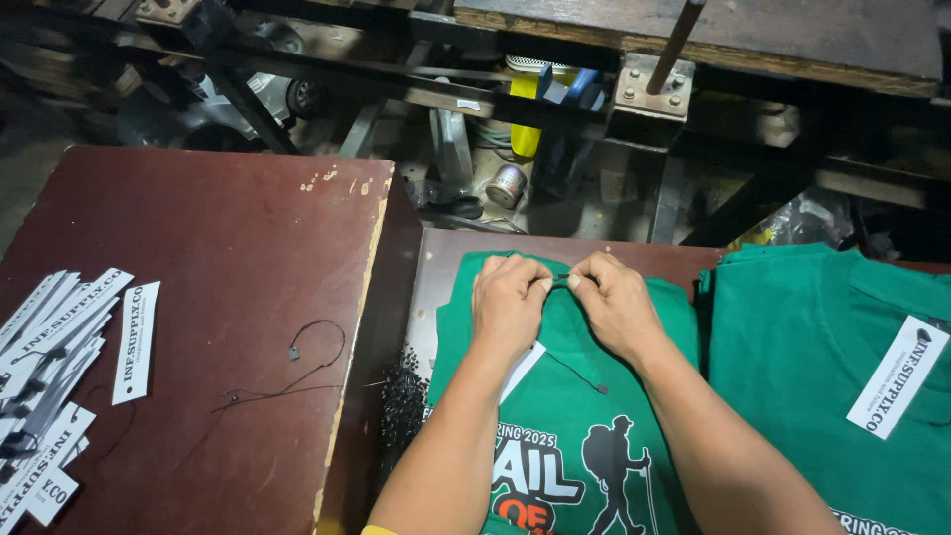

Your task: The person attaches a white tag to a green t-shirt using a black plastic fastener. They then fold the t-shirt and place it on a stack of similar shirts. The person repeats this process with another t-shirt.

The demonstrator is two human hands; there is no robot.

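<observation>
Two green printed T-shirts lie on the counter (198, 228): the nearer T-shirt (565, 416) under both hands, another T-shirt (812, 347) alongside. The left hand (510, 302) and right hand (614, 302) each pinch a thin black tag string (561, 279) at its collar.

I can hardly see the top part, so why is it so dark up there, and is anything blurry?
Head view: light falls on the green T-shirt, both hands and the maroon table, all sharp; the machinery behind sits in deep shadow; the white tags at the left edge look slightly stretched.
</observation>
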